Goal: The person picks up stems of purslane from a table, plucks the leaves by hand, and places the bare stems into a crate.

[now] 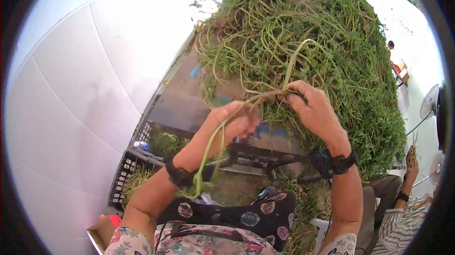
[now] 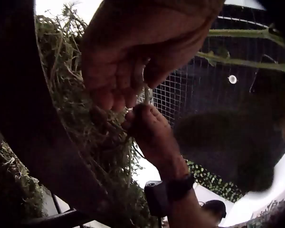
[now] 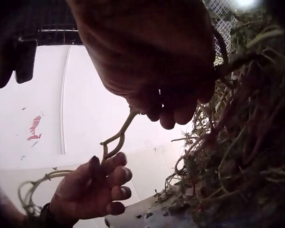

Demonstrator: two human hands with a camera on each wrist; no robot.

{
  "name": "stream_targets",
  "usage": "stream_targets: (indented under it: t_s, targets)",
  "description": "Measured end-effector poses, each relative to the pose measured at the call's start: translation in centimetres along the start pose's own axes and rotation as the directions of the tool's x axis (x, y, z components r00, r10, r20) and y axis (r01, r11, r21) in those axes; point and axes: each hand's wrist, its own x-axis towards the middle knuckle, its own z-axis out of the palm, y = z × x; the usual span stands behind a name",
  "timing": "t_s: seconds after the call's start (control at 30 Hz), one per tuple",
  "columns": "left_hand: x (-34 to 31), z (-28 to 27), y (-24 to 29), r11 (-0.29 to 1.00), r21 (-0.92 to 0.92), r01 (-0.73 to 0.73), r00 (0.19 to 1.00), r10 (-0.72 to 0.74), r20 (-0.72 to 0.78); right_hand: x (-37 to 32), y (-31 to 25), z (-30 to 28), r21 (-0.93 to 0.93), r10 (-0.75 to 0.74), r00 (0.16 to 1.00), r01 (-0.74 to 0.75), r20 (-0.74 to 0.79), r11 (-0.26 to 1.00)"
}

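Observation:
A long green-brown plant stem (image 1: 259,97) stretches between the two hands over the near edge of the table (image 1: 177,98). My left hand (image 1: 232,121) pinches it between thumb and forefinger, and the leafy end trails back over the wrist. In the right wrist view the other fingers of that left hand (image 3: 97,192) stand apart from the stem (image 3: 126,128). My right hand (image 1: 313,111) grips the stem at a branching point, where a paler green length arches up and over. Just beyond the right hand lies a large heap of green stemmed plants (image 1: 303,27).
Black plastic crates (image 1: 118,191) with plant pieces stand at lower left, a small bottle (image 1: 141,146) at their edge. Another person's hand (image 1: 412,159) holds a sprig at right, near fans (image 1: 430,102). A white wall (image 1: 71,98) runs along the left.

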Motion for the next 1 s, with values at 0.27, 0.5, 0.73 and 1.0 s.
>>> stream_targets:
  t_s: [0.27, 0.5, 0.73, 1.0]
  targets:
    - [1.5, 1.7, -0.5, 0.991, -0.131, -0.036, 0.987, 0.014, -0.161, -1.6, 0.9, 1.4, -0.171, -0.340, 0.940, 0.332, -0.022, 0.928]
    - [2.8, 2.0, -0.3, 0.912, 0.337, -0.233, 0.966, 0.256, -0.026, -2.1, 1.3, 1.9, -0.230, -0.252, 0.951, 0.290, 0.180, 0.929]
    - [4.1, 2.4, 0.2, 0.961, 0.198, -0.192, 0.965, 0.148, 0.218, -2.1, 2.7, 2.5, -0.275, -0.388, 0.884, 0.453, 0.260, 0.848]
    - [5.5, 0.7, -0.3, 0.557, -0.830, -0.040, 0.978, -0.147, -0.146, -2.6, 2.7, 3.5, -0.167, -0.389, 0.921, 0.384, 0.001, 0.908]
